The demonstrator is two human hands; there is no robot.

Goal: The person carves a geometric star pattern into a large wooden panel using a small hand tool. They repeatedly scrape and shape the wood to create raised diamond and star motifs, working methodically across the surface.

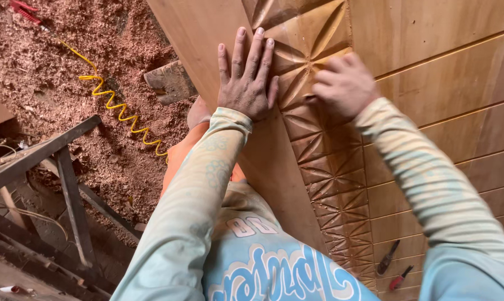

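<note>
The person leans over a big wooden door panel (430, 83) that lies flat in front of them. A long carved strip (324, 161) of star and fan shapes runs down it, from the top of the view toward the person's body. The left hand (247, 78) lies flat on the smooth wood, fingers (252, 50) spread open, its edge touching the left side of the carving. The right hand (344, 86) is blurry and sits right on the carving, fingers curled in; I cannot tell if it grips anything. So the right hand is the nearer one. Two small tools (394, 267) lie on the panel lower down, well apart from both hands. Sawdust (68, 83) and a yellow coiled cord (118, 108) cover the floor. No boxes or bins show.
</note>
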